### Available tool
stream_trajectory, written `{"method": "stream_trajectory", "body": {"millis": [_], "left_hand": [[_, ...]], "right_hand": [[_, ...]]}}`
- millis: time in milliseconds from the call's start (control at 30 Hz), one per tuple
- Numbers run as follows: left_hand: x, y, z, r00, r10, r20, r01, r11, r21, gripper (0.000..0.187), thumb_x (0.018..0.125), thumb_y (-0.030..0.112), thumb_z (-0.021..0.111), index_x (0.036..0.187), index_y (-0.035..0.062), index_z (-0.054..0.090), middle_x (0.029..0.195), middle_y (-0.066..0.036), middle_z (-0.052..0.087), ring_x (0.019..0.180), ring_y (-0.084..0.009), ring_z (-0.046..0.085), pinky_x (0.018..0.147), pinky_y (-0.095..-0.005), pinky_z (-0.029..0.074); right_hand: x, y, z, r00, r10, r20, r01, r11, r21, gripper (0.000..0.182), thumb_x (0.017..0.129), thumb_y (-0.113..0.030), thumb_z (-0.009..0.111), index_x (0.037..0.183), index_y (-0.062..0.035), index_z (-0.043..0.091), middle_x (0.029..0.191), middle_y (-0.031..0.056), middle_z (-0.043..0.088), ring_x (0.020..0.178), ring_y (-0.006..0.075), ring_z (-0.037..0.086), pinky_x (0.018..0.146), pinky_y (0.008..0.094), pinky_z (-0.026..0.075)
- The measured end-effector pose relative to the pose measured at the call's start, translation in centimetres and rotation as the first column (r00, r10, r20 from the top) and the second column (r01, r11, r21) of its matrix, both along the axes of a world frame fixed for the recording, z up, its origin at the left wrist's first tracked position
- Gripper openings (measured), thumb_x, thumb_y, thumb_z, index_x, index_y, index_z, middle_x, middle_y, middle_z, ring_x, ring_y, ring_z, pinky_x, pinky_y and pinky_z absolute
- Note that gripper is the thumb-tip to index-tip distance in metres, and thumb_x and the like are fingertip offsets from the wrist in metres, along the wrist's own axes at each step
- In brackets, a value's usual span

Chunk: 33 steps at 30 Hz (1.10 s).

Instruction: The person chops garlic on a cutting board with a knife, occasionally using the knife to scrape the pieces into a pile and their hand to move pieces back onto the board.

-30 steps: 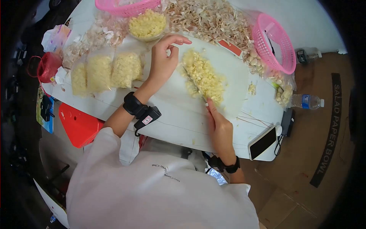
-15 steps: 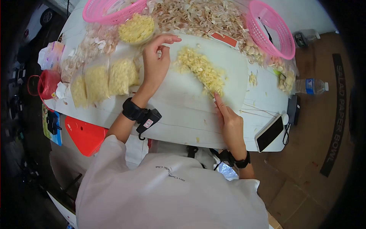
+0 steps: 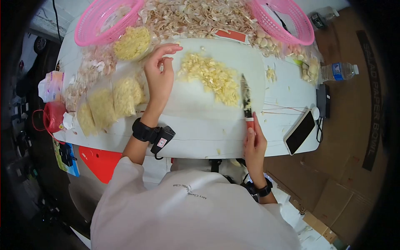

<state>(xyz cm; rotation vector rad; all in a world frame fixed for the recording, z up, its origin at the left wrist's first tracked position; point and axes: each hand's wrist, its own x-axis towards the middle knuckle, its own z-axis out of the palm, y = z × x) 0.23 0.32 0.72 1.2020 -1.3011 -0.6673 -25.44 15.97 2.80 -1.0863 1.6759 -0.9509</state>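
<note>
Chopped garlic (image 3: 212, 77) lies in a slanting heap on a pale cutting board (image 3: 187, 104). My right hand (image 3: 255, 139) grips a knife (image 3: 246, 98) by its red handle, right of the heap. Bits of garlic cling to its dark blade, which points away from me. My left hand (image 3: 160, 77) is held left of the heap with nothing in it, thumb and fingers curved and apart. Beside it stand a clear container of chopped garlic (image 3: 132, 43) and several filled plastic bags (image 3: 102, 108).
Garlic skins (image 3: 196, 18) cover the table's back, between a left pink basket (image 3: 85, 29) and a right pink basket (image 3: 306, 31). Whole cloves (image 3: 266, 41), a water bottle (image 3: 339, 71) and a phone (image 3: 300, 132) are on the right. A red stool (image 3: 100, 162) stands below left.
The knife has moved from the heap's lower end to its right side, its blade now in plain sight. My left hand stays raised left of the garlic. The camera view has shifted slightly.
</note>
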Motion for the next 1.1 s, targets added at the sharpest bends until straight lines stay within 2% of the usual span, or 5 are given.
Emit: {"method": "stream_trajectory", "body": {"millis": [167, 633, 800, 1033, 1100], "left_hand": [[0.1, 0.1, 0.4, 1.000, -0.005, -0.005, 0.004, 0.999, -0.039, 0.033, 0.084, -0.012, 0.039, 0.102, -0.0007, 0.064, 0.112, -0.010, 0.067, 0.103, -0.0172, 0.063, 0.082, -0.0283, 0.050], [0.0, 0.2, 0.6, 0.999, -0.002, -0.043, -0.002, 0.996, -0.086, 0.034, 0.084, -0.013, 0.038, 0.101, -0.0005, 0.064, 0.113, -0.011, 0.066, 0.104, -0.0174, 0.063, 0.081, -0.0276, 0.050], [-0.1, 0.3, 0.9, 0.999, -0.007, -0.049, 0.003, 0.997, -0.071, 0.034, 0.084, -0.013, 0.037, 0.102, -0.0014, 0.064, 0.113, -0.011, 0.066, 0.105, -0.0180, 0.063, 0.082, -0.0276, 0.050], [0.0, 0.2, 0.4, 0.997, -0.024, -0.068, 0.019, 0.997, -0.078, 0.034, 0.085, -0.014, 0.037, 0.103, -0.0024, 0.063, 0.113, -0.012, 0.066, 0.105, -0.0183, 0.062, 0.083, -0.0296, 0.052], [-0.3, 0.2, 0.4, 0.995, -0.019, -0.097, 0.011, 0.997, -0.077, 0.035, 0.083, -0.014, 0.037, 0.101, -0.0020, 0.064, 0.110, -0.010, 0.067, 0.102, -0.0181, 0.064, 0.081, -0.0288, 0.051]], "right_hand": [[2.4, -2.0, -0.5, 0.981, 0.124, -0.150, -0.139, 0.985, -0.097, 0.047, 0.099, -0.004, 0.046, 0.146, -0.0035, 0.038, 0.109, 0.0262, 0.067, 0.094, 0.0231, 0.067, 0.079, 0.0291, 0.050], [3.9, -2.9, 1.6, 0.861, 0.208, -0.464, -0.413, 0.818, -0.400, 0.055, 0.094, 0.000, 0.055, 0.146, -0.0106, 0.042, 0.091, 0.0209, 0.068, 0.073, 0.0292, 0.069, 0.064, 0.0315, 0.054], [3.6, -3.0, 2.0, 0.571, 0.412, -0.710, -0.499, 0.861, 0.098, 0.057, 0.089, 0.006, 0.057, 0.142, -0.0146, 0.049, 0.088, 0.0204, 0.068, 0.066, 0.0311, 0.065, 0.059, 0.0350, 0.052], [2.0, -4.4, -0.7, 0.663, 0.304, -0.684, -0.532, 0.834, -0.145, 0.059, 0.089, -0.003, 0.061, 0.145, -0.0162, 0.045, 0.072, 0.0162, 0.062, 0.055, 0.0309, 0.061, 0.051, 0.0397, 0.050], [1.5, -5.0, -0.2, 0.840, 0.342, -0.421, -0.478, 0.834, -0.276, 0.053, 0.092, -0.002, 0.057, 0.143, -0.0149, 0.047, 0.094, 0.0221, 0.069, 0.075, 0.0357, 0.069, 0.066, 0.0380, 0.054]]}}
